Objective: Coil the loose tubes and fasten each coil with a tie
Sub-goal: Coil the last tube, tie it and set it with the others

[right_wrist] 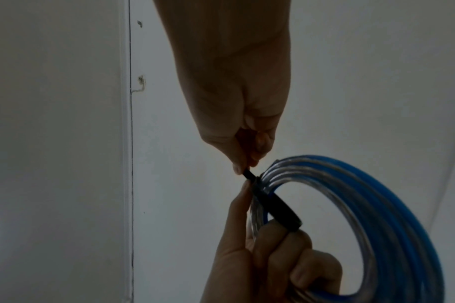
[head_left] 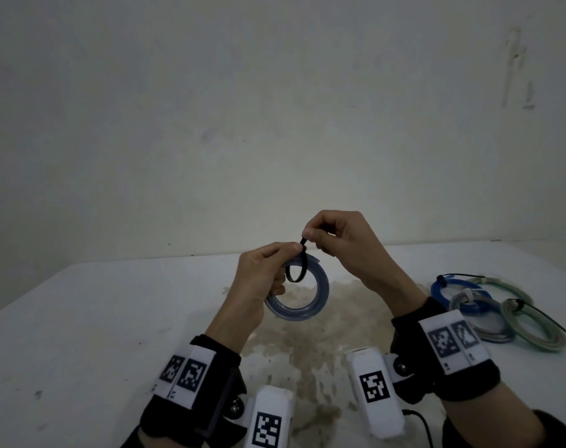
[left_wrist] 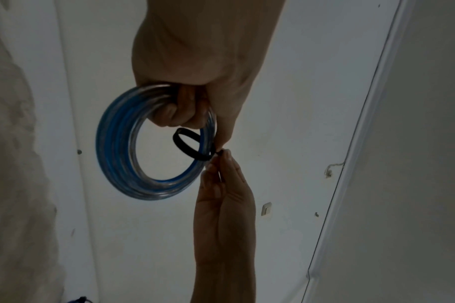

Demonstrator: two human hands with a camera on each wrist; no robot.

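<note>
A coil of clear and blue tube (head_left: 302,310) (left_wrist: 117,147) (right_wrist: 376,205) hangs in the air above the white table (head_left: 81,318). My left hand (head_left: 265,273) (left_wrist: 190,102) (right_wrist: 267,256) grips the coil at its upper left, fingers curled through the ring. A black tie (head_left: 296,270) (left_wrist: 188,148) (right_wrist: 278,207) loops loosely around the coil's strands. My right hand (head_left: 323,234) (left_wrist: 221,170) (right_wrist: 244,151) pinches the tie's free end just above the coil, between thumb and forefinger.
Several tied coils (head_left: 488,308), blue, grey and green, lie on the table at the right, with a black tie tail running off toward the right edge. A brownish stain (head_left: 307,350) covers the table's middle. A plain wall stands behind.
</note>
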